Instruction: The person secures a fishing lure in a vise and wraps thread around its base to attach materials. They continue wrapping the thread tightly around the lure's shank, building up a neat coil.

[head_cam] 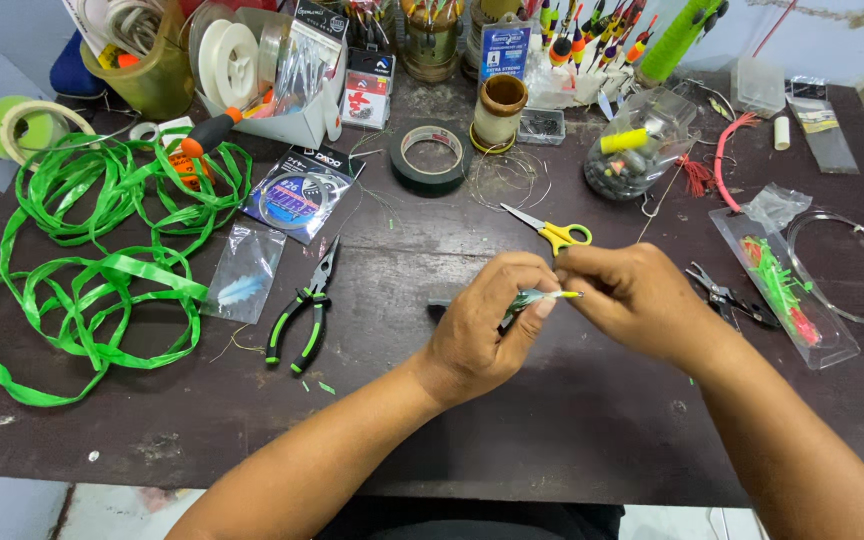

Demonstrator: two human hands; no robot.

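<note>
— So, what sits closest to the lower edge of the frame?

— Two bare forearms rising from the bottom, meeting at mid-frame over a dark, scuffed worktable (552,420). Left hand (482,325) is closed, thumb and fingers pinched on a small feathered fishing lure (537,298), greenish with a pale tip. Right hand (627,295) is closed too, its fingertips nipping the same lure at its right end. The lure lies just right of centre, held between both hands above the table.

— And beside the hands?

— Left of them, green-handled long-nose pliers (304,312) lie flat, and further left a small clear bag (242,272) with a pale blue feather inside. Right of the hands, small dark pliers (722,295) rest next to a long clear packet (787,290) of green and red lure skirts, with a wire ring (852,270) at the right edge.

— Just above the hands?

— Yellow-handled scissors (552,232), blades pointing up-left. At the far left, loops of bright green plastic ribbon (102,270) sprawl widely.

— Farther back?

— A roll of black tape (430,155) near upper centre, a spool of thread (499,112) right beside it, and a packaged coil of line (297,195) to the left. A clear bag of dark sinkers (632,160) sits at upper right, with a red tasselled cord (717,165) next to it. Along the top edge stand fishing floats (592,40) and tubs of gear; a roll of green tape (27,125) is at upper left.
</note>
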